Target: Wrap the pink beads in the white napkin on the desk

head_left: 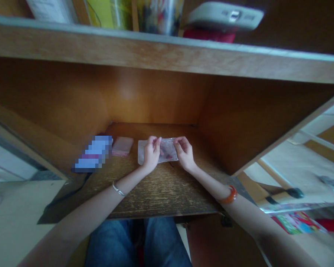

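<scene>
A clear plastic bag (167,149) with small reddish pieces showing inside lies between my hands, just over the wooden desk. My left hand (151,152) pinches it near the middle, thumb along the top, and a pale flap of it sticks out to the left. At the right end, the thumb and fingers of my right hand (185,151) close on the bag's upper corner. To the left of my left hand rests a small stack of pinkish square sheets (123,146); what they are exactly I cannot make out.
Left of the stack is a phone-like thing with a blurred-out screen (94,154), a dark cable running from it. Wooden walls enclose the desk (144,193). A shelf edge (156,52) crosses above, with a pale phone-like object (225,16) on it.
</scene>
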`<state>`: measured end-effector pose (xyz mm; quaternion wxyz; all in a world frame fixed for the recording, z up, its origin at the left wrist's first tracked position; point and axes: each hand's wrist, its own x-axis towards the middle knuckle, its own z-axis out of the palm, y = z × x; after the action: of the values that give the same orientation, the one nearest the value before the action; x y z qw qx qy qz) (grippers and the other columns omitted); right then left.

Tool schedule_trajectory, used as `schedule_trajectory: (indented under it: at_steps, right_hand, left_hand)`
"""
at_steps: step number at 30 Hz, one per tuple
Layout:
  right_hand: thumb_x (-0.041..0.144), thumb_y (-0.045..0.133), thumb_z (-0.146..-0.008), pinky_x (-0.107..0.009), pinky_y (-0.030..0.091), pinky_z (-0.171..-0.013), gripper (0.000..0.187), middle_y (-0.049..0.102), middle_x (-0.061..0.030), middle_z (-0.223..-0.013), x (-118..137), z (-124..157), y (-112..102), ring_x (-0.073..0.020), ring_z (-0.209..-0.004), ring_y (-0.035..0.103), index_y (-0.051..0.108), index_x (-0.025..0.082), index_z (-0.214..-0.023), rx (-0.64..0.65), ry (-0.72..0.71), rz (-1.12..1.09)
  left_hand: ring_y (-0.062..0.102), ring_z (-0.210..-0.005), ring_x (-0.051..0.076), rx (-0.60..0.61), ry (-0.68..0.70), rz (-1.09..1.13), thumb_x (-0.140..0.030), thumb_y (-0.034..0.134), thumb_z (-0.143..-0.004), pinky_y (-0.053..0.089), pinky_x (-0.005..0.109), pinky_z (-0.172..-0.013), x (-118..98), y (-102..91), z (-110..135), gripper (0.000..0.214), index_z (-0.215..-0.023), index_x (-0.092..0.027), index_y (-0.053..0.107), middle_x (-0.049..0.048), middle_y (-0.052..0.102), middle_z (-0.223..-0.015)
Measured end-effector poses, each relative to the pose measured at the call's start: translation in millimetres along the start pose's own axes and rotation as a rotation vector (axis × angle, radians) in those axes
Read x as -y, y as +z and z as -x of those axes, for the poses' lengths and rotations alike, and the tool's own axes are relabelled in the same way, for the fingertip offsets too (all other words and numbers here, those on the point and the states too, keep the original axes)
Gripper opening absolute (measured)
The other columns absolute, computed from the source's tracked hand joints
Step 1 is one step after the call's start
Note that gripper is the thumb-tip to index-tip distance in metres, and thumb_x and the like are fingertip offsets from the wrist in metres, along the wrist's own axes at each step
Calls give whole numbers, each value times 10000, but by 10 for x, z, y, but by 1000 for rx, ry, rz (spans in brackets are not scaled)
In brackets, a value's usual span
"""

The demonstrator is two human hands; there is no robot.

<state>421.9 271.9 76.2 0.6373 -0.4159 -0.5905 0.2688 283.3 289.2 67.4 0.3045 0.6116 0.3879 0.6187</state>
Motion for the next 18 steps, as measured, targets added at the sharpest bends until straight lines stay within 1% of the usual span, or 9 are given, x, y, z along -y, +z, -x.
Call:
schedule_trajectory:
  at_steps: [2, 6, 10, 13, 18]
  right_hand:
    - [420, 552, -845, -287, 465, -684, 229, 549, -13, -764, 10, 2, -4, -149, -723, 530, 505, 201, -800, 2, 0, 3]
    - [419, 564, -837, -297, 483, -699, 224, 579, -23, -795, 3, -5, -16, -155, -746, 556, 528, 199, -813, -4, 10, -22]
    - [432, 564, -846, -292, 498, -657, 230, 603, -23, -798, 35, 9, -13, -157, -729, 568, 559, 203, -828, 30, 20, -36]
    - [429, 572, -847, -291, 493, -639, 224, 607, -21, -790, 78, 31, -5, -159, -720, 566, 574, 206, -832, 46, 5, -7]
    - [395, 575, -851, -278, 465, -624, 201, 600, -23, -772, 98, 36, -1, -151, -694, 553, 569, 194, -830, 41, -21, 11]
  left_hand:
    - [543, -424, 86, -1, 4, -4, -509, 462, -907, 410, 192, -410, -5, -1, -1, 310, -828, -210, 452, -34, 583, -659]
    - [540, -440, 95, 1, 2, 19, -501, 480, -902, 414, 197, -422, -13, -7, -8, 301, -815, -214, 463, -44, 537, -600]
    - [522, -436, 96, 17, -13, 30, -510, 474, -901, 403, 198, -405, -16, -8, -7, 310, -816, -212, 485, -42, 527, -593]
    - [544, -495, 99, 53, 61, -5, -498, 458, -913, 429, 197, -453, -32, 1, 17, 313, -802, -210, 509, -25, 556, -622]
    - [624, -662, 117, 133, 170, -3, -464, 482, -911, 489, 206, -570, -87, 7, 54, 268, -849, -206, 524, 24, 646, -787]
